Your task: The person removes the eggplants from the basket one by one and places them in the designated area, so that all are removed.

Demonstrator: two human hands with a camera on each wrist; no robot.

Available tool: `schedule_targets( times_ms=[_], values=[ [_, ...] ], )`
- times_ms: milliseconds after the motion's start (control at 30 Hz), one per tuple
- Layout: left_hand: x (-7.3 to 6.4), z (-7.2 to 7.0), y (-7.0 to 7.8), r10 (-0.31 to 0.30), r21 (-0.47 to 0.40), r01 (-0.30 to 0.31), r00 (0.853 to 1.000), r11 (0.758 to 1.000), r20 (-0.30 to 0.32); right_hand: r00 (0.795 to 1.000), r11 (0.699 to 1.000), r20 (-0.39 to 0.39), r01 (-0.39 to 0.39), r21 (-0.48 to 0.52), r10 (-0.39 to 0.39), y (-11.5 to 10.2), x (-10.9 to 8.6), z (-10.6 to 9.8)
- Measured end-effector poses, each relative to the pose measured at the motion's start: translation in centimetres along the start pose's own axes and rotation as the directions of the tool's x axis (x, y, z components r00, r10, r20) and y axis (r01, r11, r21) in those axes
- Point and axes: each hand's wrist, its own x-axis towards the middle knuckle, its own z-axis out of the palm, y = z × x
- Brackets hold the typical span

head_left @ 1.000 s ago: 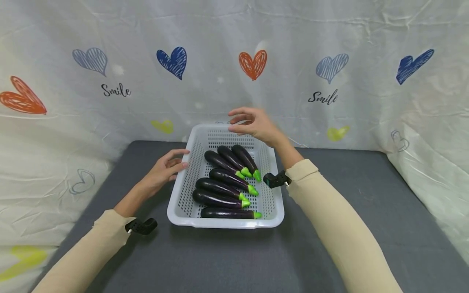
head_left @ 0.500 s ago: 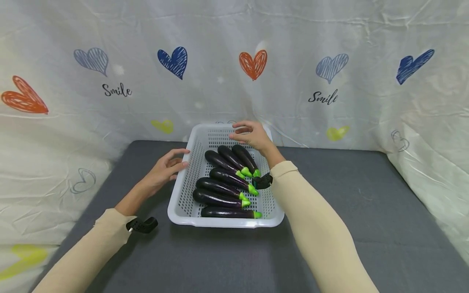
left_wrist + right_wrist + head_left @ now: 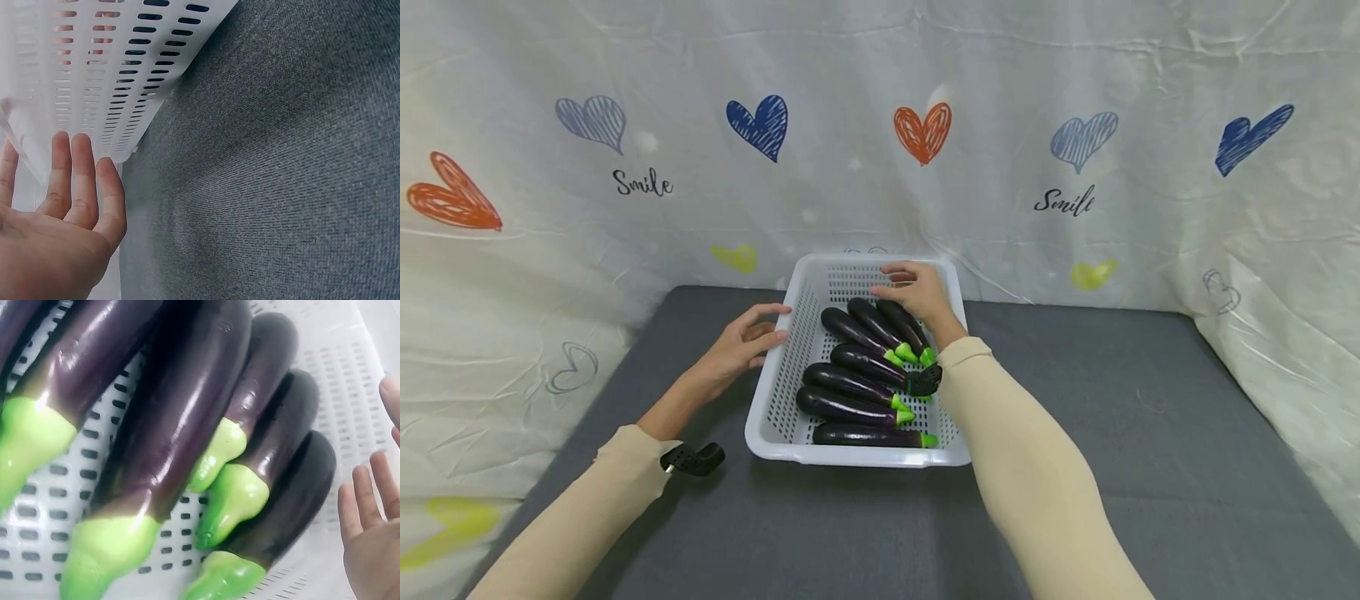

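Note:
A white perforated plastic basket [image 3: 857, 456] holds several dark purple eggplants [image 3: 850, 407] with bright green stem ends. My left hand [image 3: 737, 343] rests against the basket's left rim with relaxed fingers; in the left wrist view the fingers [image 3: 83, 181] lie beside the outer slotted wall. My right hand [image 3: 923, 293] is over the far right part of the basket, just beyond the top eggplants, with nothing held. The right wrist view shows its loosely extended fingers [image 3: 364, 494] apart from the nearest eggplant [image 3: 300, 494]. The right wrist camera hides part of one green stem.
The basket stands on a dark grey cloth-covered table [image 3: 1112, 433]. A pale curtain [image 3: 842, 108] printed with hearts and "Smile" hangs close behind and along the sides. Black cameras [image 3: 696, 459] sit on both wrists.
My right hand has come down and toward the basket's far inside, its forearm swinging left. The left hand and the eggplants have stayed in place.

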Motion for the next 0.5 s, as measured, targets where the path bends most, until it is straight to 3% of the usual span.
schedule_targets(
  times_ms=[233, 500],
  values=[
    [-0.1, 0.0, 0.2, -0.008, -0.008, 0.008, 1.000, 1.000, 0.004, 0.994, 0.998, -0.086, -0.066, -0.014, 0.064, 0.5, -0.2, 0.7],
    [-0.1, -0.1, 0.1, -0.008, -0.008, 0.008, 1.000, 1.000, 0.002, 0.986, 0.987, -0.116, -0.131, -0.090, 0.120, 1.2, -0.3, 1.2]
  ],
)
